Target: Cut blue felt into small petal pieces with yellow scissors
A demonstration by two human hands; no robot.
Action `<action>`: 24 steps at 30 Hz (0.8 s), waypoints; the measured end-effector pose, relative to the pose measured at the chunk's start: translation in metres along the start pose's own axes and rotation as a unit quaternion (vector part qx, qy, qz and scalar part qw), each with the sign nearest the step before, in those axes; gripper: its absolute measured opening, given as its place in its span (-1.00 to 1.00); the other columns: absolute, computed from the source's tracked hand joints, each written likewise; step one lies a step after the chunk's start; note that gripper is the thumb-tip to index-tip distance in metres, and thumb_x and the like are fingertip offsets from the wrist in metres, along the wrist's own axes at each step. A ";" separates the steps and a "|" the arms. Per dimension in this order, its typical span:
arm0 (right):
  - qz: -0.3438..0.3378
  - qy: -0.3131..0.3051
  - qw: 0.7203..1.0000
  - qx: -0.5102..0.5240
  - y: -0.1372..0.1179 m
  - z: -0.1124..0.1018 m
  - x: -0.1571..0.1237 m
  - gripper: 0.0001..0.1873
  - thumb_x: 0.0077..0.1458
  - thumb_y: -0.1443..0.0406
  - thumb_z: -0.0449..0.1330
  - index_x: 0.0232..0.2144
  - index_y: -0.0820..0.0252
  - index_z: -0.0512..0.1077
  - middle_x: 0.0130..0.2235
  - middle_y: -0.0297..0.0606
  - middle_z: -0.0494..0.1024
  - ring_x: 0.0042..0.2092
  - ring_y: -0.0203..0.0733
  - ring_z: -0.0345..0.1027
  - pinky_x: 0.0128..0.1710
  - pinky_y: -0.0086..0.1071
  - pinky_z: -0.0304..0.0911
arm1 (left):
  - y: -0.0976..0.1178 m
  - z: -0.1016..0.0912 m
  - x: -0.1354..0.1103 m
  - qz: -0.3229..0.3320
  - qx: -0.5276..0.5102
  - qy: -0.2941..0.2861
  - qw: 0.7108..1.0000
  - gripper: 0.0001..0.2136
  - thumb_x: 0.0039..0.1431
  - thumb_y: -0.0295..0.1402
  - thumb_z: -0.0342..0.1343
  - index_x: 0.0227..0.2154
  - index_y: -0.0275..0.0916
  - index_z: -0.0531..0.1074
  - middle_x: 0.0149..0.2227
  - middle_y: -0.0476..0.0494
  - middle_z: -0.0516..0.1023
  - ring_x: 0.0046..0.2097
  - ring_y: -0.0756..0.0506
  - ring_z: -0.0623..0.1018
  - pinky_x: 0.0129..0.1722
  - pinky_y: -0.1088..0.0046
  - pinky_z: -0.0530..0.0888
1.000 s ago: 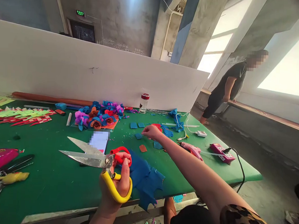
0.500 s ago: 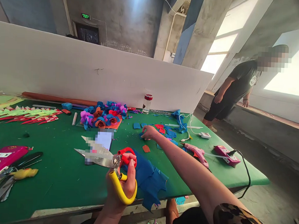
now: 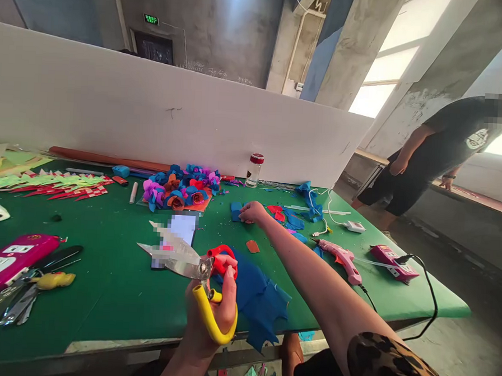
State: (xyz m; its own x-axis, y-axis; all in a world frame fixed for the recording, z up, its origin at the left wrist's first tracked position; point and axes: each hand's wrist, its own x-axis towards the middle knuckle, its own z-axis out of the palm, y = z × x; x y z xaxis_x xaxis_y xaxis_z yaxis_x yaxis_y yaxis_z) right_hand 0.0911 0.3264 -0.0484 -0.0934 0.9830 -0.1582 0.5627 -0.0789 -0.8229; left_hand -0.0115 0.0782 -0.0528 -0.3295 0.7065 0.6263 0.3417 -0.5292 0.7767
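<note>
My left hand (image 3: 217, 307) is closed around the red and yellow handles of large scissors (image 3: 188, 263), whose blades stand apart and point left over the green table (image 3: 111, 293). My right hand (image 3: 253, 211) reaches far across the table with its fingers pinched on small blue foam squares (image 3: 236, 209). A brown foam piece (image 3: 252, 246) lies just nearer than that hand. A ragged blue foam sheet (image 3: 258, 295) lies by the front edge, right of the scissors.
Foam flowers (image 3: 183, 187) and a red-capped jar (image 3: 255, 169) stand by the white partition (image 3: 154, 110). A pink glue gun (image 3: 340, 259), a power strip (image 3: 393, 256) and cables lie right. Tools (image 3: 22, 296) and a pink strip (image 3: 7, 254) lie left. A person (image 3: 433, 158) stands right.
My right hand slid a little left across the table onto the blue squares. The scissors stayed held with blades apart. The person at the right walked nearer.
</note>
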 end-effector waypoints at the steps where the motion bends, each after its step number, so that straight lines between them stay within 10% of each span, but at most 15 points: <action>1: -0.001 0.003 1.000 0.001 -0.003 0.002 0.000 -0.80 -0.15 0.46 0.40 -0.52 0.24 0.43 -0.64 -0.37 0.48 -0.57 -0.34 0.37 -0.53 -0.53 0.31 | -0.001 0.000 0.000 -0.003 0.003 -0.001 1.000 -0.89 0.25 -0.36 -0.01 -0.35 -0.19 0.38 -0.36 -0.12 0.57 -0.34 -0.09 0.59 -0.28 0.37 0.59; 15: -0.021 0.092 0.991 -0.092 -0.037 0.038 0.031 -0.82 -0.18 0.43 0.41 -0.45 0.22 0.51 -0.28 -0.14 0.62 -0.23 -0.15 0.52 -0.33 -0.47 0.33 | -0.007 -0.004 -0.011 0.018 0.055 -0.023 0.998 -0.91 0.24 -0.32 0.06 -0.31 -0.20 0.42 -0.32 -0.13 0.50 -0.30 -0.09 0.56 -0.30 0.37 0.56; 24: -0.098 0.090 0.991 -0.022 0.010 -0.050 -0.061 -0.70 0.20 0.11 0.12 -0.34 0.20 0.52 -0.32 -0.24 0.60 -0.43 -0.32 0.37 -0.46 -0.50 0.23 | -0.006 -0.012 0.004 -0.006 -0.001 0.030 1.000 -0.88 0.23 -0.31 0.05 -0.39 -0.20 0.38 -0.35 -0.10 0.51 -0.34 -0.05 0.54 -0.31 0.39 0.53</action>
State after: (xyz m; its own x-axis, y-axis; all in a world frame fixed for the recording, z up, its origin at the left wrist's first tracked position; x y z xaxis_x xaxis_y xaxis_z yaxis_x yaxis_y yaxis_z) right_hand 0.1432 0.2738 -0.0197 -0.0584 0.9927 0.1059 0.5834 0.1200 -0.8032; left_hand -0.0250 0.0782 -0.0539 -0.3852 0.6831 0.6204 0.3368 -0.5219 0.7837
